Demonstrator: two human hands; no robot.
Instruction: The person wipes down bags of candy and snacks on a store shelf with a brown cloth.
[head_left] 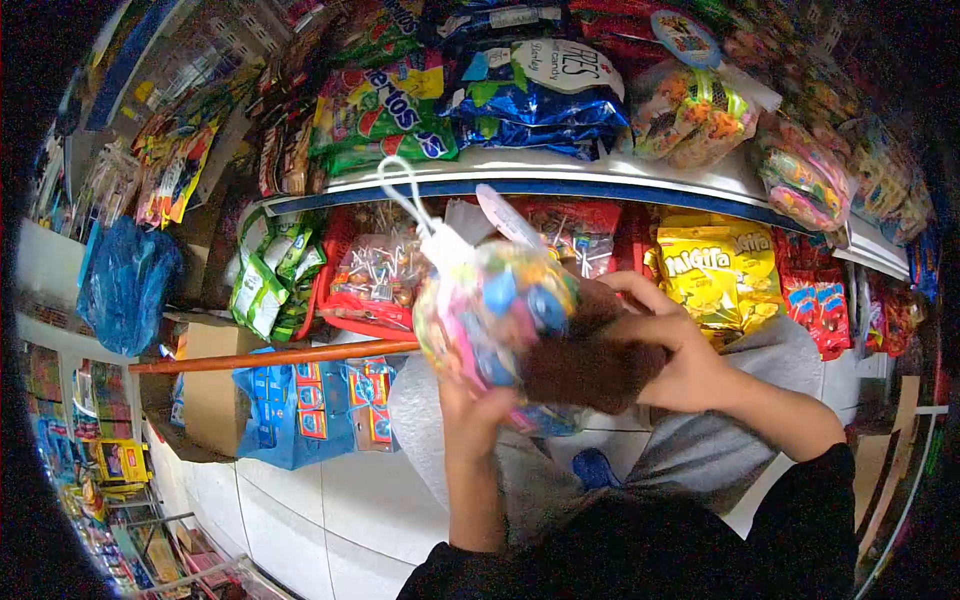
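Note:
My left hand (pixel 476 422) grips a clear bag of colourful sweets (pixel 480 310) from below and the side. The bag is blurred; a white cap with a thin loop sticks up from its top, and an oval tag stands beside it. In my right hand (pixel 682 352) a dark brown cloth (pixel 590 370) is bunched, pressed against the right side of the bag. The cloth hides part of the bag, and some of my right fingers are behind it.
Above is a shelf with green Mertos bags (pixel 385 115), blue candy bags (pixel 535 95) and bagged sweets (pixel 693 115). Below are lollipops in red bins (pixel 375 265) and yellow bags (pixel 718 270). A reddish-brown stick (pixel 275 358) crosses before a cardboard box (pixel 212 400).

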